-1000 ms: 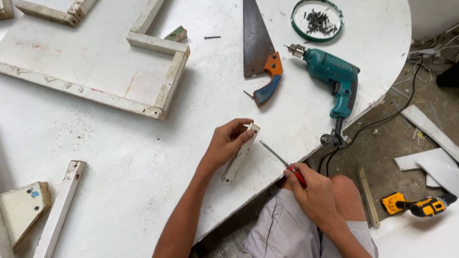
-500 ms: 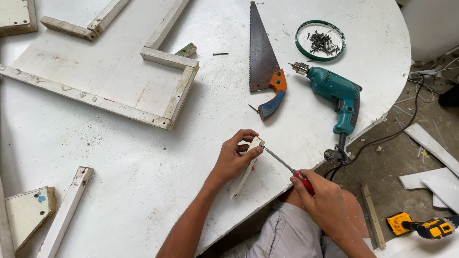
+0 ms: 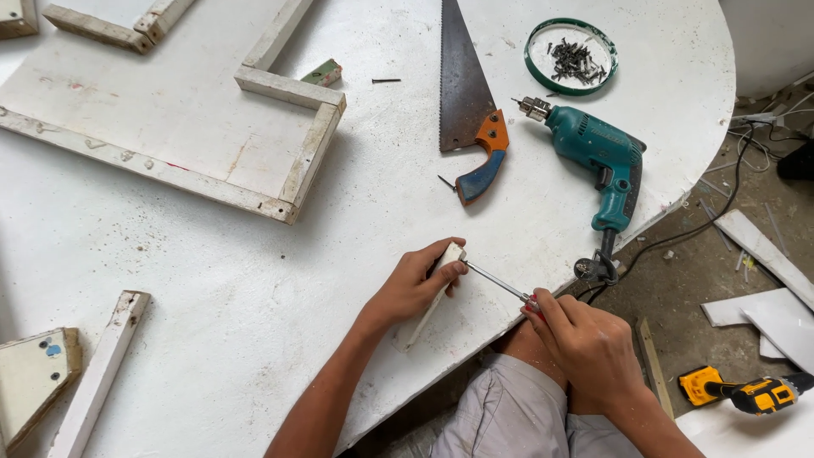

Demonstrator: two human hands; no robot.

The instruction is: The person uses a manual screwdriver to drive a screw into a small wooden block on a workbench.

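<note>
My left hand point(image 3: 415, 284) presses a short white wooden strip point(image 3: 421, 324) flat on the white table point(image 3: 254, 280), fingers curled over its far end. My right hand point(image 3: 585, 343) grips the red handle of a screwdriver point(image 3: 496, 282). Its metal shaft points left, with the tip at the strip's top end beside my left fingertips. Whatever is at the tip is too small to see.
A handsaw point(image 3: 465, 93) with an orange and blue handle and a teal corded drill point(image 3: 598, 157) lie beyond my hands. A green lid of dark screws point(image 3: 570, 55) sits behind. A white wooden frame point(image 3: 288, 127) lies at left, loose white pieces point(image 3: 93, 373) lower left, a yellow tool point(image 3: 746, 392) on the floor.
The view has shifted slightly. My right hand has brought the screwdriver tip in against the top end of the strip, which my left hand keeps held down.
</note>
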